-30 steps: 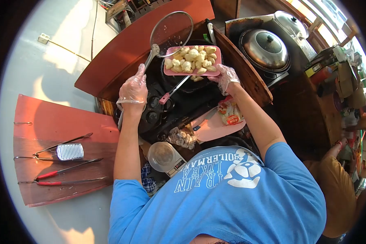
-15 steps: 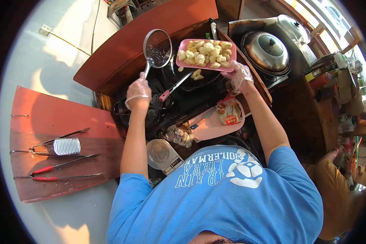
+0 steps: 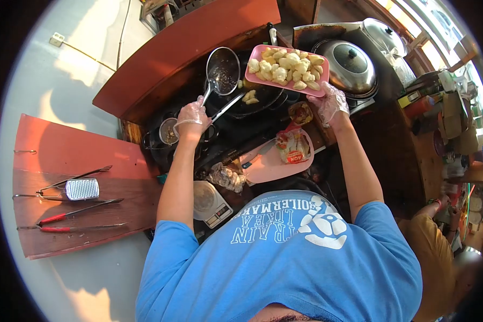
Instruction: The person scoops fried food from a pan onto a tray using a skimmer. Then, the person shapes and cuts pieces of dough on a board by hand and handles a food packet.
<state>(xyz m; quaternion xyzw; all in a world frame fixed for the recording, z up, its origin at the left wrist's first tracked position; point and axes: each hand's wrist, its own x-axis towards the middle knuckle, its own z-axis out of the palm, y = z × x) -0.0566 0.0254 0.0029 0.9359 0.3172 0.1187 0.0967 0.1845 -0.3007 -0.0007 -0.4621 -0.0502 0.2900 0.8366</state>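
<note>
Red-painted board (image 3: 182,45) edges our cooking counter (image 3: 239,131), and a lidded pot (image 3: 354,70) stands off to the right. Our gloved left hand (image 3: 193,118) is closed around the handle of a round strainer (image 3: 223,76). Our gloved right hand (image 3: 331,104) pinches the near right corner of a pink tray (image 3: 256,52), heaped with pale pieces (image 3: 287,67), near the dark pan (image 3: 263,107) (we spot a few more lying in it).

Bright blue, that was the T-shirt (image 3: 284,273), with wide, short sleeves (image 3: 173,239)! White lettering (image 3: 265,221) marched across the front, "TRAIN LIKE A" there to be read, a bold white paw-like emblem (image 3: 333,225) right beside it, and crinkled, see-through plastic gloves (image 3: 335,107) wrapped both hands (image 3: 193,118)!
</note>
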